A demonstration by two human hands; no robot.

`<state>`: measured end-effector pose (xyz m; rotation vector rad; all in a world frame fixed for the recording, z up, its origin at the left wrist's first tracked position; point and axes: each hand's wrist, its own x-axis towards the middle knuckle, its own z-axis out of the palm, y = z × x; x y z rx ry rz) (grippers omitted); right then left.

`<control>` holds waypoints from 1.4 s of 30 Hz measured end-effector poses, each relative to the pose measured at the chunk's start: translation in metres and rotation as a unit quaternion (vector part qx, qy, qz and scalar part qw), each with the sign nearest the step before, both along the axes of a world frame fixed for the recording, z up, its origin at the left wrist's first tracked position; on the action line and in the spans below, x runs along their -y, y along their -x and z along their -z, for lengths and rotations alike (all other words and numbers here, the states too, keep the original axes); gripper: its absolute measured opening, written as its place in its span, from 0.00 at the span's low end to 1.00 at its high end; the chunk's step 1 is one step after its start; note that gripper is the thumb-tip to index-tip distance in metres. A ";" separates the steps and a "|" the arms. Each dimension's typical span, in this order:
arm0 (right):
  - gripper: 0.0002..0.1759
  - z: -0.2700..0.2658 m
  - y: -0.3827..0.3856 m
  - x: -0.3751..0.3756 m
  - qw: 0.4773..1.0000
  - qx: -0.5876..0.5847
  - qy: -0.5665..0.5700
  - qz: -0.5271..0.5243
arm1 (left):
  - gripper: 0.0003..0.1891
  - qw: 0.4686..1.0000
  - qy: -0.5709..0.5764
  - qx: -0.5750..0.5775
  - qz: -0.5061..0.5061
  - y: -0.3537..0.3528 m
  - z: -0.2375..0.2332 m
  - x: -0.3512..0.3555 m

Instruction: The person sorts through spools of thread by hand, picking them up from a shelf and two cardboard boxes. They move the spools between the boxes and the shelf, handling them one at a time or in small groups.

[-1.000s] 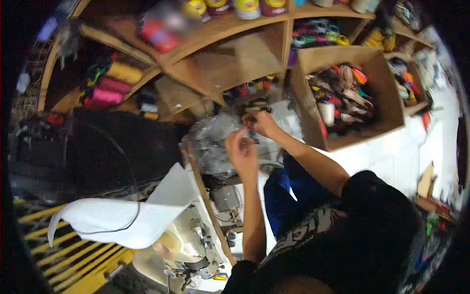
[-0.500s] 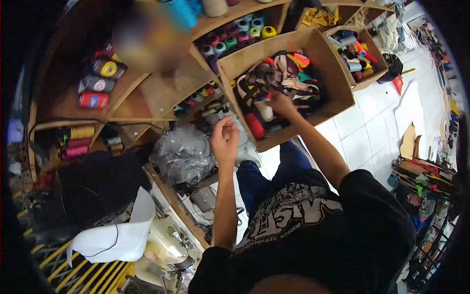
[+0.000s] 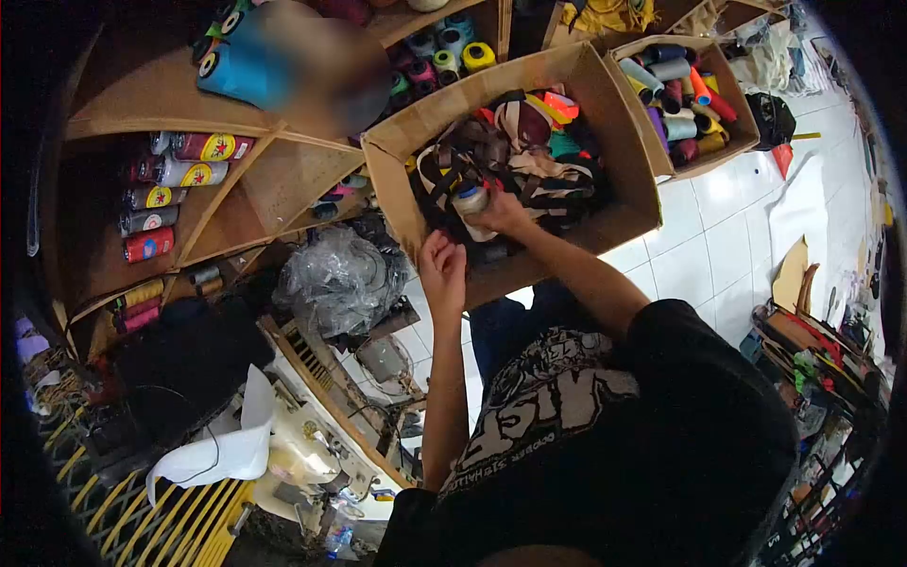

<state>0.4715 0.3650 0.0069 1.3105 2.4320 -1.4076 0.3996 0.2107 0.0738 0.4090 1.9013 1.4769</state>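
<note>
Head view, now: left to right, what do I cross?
Labelled thread spools on the shelf → crumpled clear plastic → left hand → right hand → smaller cardboard box of thread spools → upright tan scrap piece

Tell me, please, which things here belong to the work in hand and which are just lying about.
Apparently in use:
- pale thread spool, in the right hand
- cardboard box of straps, beside the left hand

Lying about:
- clear plastic
- smaller box of spools
</note>
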 end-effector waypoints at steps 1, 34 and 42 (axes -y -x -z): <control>0.36 -0.020 -0.005 -0.005 0.997 -0.030 0.062 -0.025 | 0.30 0.999 0.003 -0.034 -0.005 -0.002 0.002 0.001; 0.20 0.141 0.025 0.050 0.876 -0.123 0.455 -0.099 | 0.37 0.907 -0.213 0.299 -0.205 0.034 -0.049 0.144; 0.22 0.062 0.009 -0.017 0.766 -0.035 0.627 0.137 | 0.38 0.922 -0.190 0.280 -0.187 0.042 -0.051 0.153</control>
